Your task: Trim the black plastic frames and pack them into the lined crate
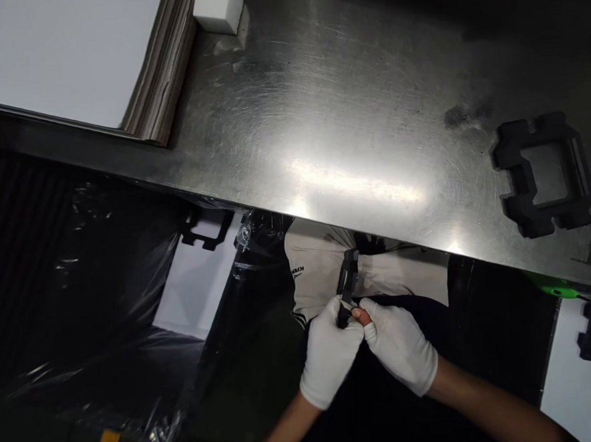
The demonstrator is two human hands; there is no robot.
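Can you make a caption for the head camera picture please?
Left hand and right hand, white-gloved, meet at a dark piece near a metal table where a black frame lies.

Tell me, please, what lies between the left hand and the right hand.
In the head view, the lower end of a black piece lies between the left hand and the right hand.
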